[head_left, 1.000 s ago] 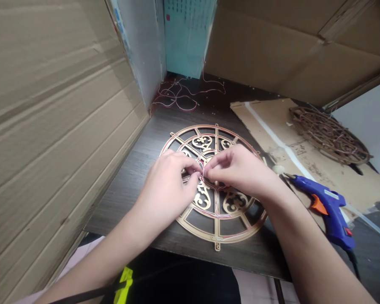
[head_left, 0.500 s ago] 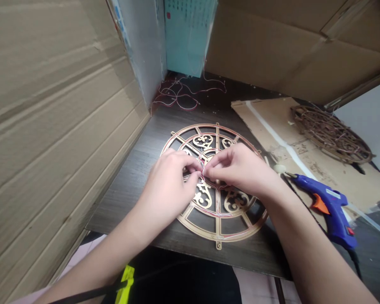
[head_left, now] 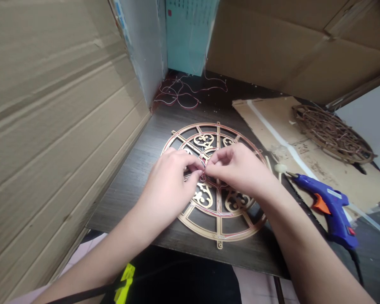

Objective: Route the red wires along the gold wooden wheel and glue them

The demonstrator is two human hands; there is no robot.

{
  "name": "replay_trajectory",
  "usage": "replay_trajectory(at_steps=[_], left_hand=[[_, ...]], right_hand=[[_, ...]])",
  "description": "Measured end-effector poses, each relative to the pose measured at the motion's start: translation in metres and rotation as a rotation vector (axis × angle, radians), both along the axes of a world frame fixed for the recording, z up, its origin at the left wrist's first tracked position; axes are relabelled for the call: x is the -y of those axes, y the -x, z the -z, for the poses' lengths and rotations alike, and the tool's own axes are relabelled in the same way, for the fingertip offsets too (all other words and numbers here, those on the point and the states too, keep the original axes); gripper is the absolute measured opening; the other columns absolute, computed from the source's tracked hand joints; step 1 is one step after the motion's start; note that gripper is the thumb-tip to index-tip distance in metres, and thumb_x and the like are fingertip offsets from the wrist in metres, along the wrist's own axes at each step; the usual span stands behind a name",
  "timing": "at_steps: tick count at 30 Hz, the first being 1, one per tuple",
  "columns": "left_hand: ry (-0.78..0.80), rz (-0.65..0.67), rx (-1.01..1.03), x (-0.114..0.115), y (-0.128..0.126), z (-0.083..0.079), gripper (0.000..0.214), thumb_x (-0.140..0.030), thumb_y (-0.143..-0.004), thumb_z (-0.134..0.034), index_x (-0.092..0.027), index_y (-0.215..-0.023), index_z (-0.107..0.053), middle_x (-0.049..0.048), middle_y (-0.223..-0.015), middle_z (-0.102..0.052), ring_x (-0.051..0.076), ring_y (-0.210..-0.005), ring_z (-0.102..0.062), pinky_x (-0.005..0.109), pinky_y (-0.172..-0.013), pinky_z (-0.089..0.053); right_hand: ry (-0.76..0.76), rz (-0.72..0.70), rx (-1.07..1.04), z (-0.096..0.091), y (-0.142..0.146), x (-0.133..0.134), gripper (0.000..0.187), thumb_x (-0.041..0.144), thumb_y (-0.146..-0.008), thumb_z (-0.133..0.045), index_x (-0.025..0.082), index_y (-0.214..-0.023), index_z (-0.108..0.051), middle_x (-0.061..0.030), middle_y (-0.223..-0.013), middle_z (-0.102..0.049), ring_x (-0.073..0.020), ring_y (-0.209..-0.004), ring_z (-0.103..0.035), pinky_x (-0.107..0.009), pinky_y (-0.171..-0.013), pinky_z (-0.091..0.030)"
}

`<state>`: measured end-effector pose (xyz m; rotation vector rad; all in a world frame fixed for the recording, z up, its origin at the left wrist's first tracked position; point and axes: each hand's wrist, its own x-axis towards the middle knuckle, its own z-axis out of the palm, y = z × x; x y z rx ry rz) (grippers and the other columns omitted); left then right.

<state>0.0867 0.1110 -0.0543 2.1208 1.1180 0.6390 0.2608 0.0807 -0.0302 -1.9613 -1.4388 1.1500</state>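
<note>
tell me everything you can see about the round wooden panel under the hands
A flat, round fretwork panel of pale cut wood, with an outer ring, straight spokes, scrolled ornaments and small tabs at its rim. Thin red-and-white wires run along the ring and spokes. It lies flat on a dark wood-grain table. The left hand and right hand pinch at its centre, hiding the middle.

Left hand (head_left: 167, 188) and right hand (head_left: 237, 169) have closed on the wire (head_left: 203, 174).

The round wooden frame (head_left: 220, 237) is tan with swirling cutouts, the glue gun (head_left: 334, 211) blue and orange, the desk (head_left: 126, 211) dark wood-grained.
</note>
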Motion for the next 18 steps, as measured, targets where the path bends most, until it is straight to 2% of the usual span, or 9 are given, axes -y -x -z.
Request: replay_trajectory(at_steps=[4,8,13,18], left_hand=[[-0.025,0.019,-0.017,-0.001,0.001,0.001,0.014,-0.009,-0.087,-0.072,-0.022,-0.088,-0.077,-0.0026,-0.09,-0.074,0.019,-0.094,-0.061,0.036,-0.085,-0.047],[-0.047,0.055,-0.045,-0.002,0.002,0.0,0.01,-0.012,-0.09,-0.072,-0.021,-0.088,-0.075,-0.0022,-0.089,-0.073,0.019,-0.093,-0.06,0.036,-0.082,-0.046],[-0.048,0.072,-0.044,-0.002,0.004,0.0,0.01,-0.013,-0.091,-0.071,-0.022,-0.091,-0.076,-0.0027,-0.093,-0.073,0.019,-0.096,-0.06,0.036,-0.085,-0.046],[-0.096,0.091,-0.072,-0.001,0.006,-0.001,0.01,-0.014,-0.092,-0.07,-0.022,-0.091,-0.075,-0.0012,-0.095,-0.073,0.021,-0.096,-0.061,0.038,-0.085,-0.047]], right_hand=[[-0.008,0.03,0.048,-0.003,0.002,0.0,0.016,0.03,-0.071,-0.069,0.018,-0.061,-0.063,0.0051,-0.053,-0.056,-0.0083,-0.051,-0.047,-0.022,-0.046,-0.031],[-0.045,0.049,0.185,-0.006,0.002,0.0,0.02,0.032,-0.071,-0.07,0.019,-0.059,-0.062,0.0056,-0.05,-0.055,-0.0085,-0.05,-0.047,-0.022,-0.047,-0.032],[-0.078,0.085,0.244,-0.007,-0.002,0.0,0.012,0.027,-0.071,-0.065,0.019,-0.062,-0.064,0.0041,-0.053,-0.061,-0.0109,-0.053,-0.054,-0.023,-0.05,-0.038],[-0.152,0.149,0.35,-0.008,-0.008,0.001,0.013,0.031,-0.07,-0.064,0.021,-0.062,-0.064,0.0046,-0.053,-0.059,-0.0121,-0.054,-0.053,-0.025,-0.051,-0.037]])
